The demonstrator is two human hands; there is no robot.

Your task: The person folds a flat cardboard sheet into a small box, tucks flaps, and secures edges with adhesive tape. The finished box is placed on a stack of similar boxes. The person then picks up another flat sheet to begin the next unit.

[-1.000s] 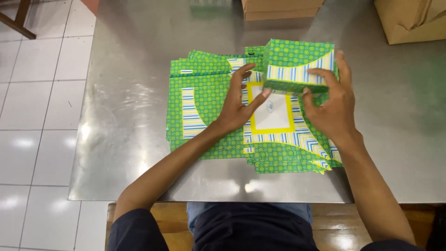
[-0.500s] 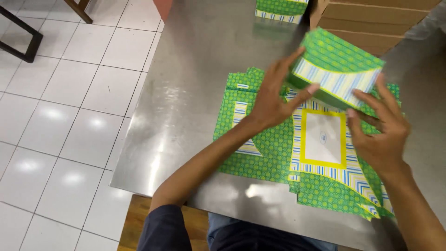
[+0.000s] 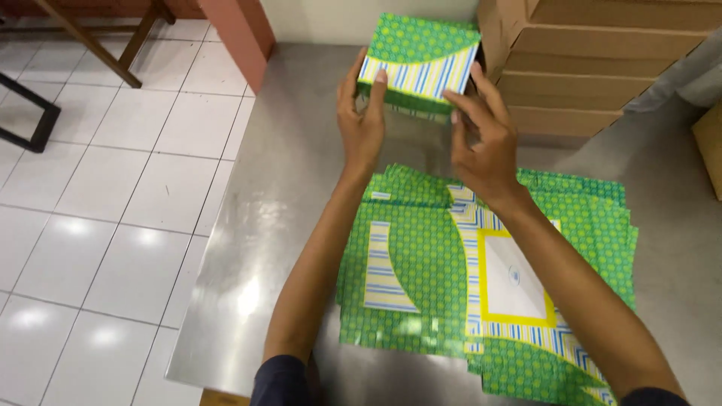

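Observation:
I hold a folded green patterned box (image 3: pixel 420 56) with a blue-and-yellow striped band between both hands, out over the far part of the metal table (image 3: pixel 256 248). My left hand (image 3: pixel 362 124) grips its left side, thumb on the front. My right hand (image 3: pixel 481 139) touches its right front corner with the fingertips. The box appears to rest on another like it, though the one beneath is mostly hidden. Below my forearms lies a stack of flat, unfolded green box sheets (image 3: pixel 421 271) with a white, yellow-bordered window panel (image 3: pixel 515 286).
Stacked brown cardboard cartons (image 3: pixel 594 60) stand at the table's far right, close to the held box. A red-brown pillar (image 3: pixel 233 30) and dark furniture legs (image 3: pixel 45 113) stand on the white tiled floor (image 3: pixel 113 210) to the left. The table's left edge runs diagonally.
Both hands have carried the folded box away from above the flat sheets to the far side of the table, beside the cartons. My view has shifted forward with it.

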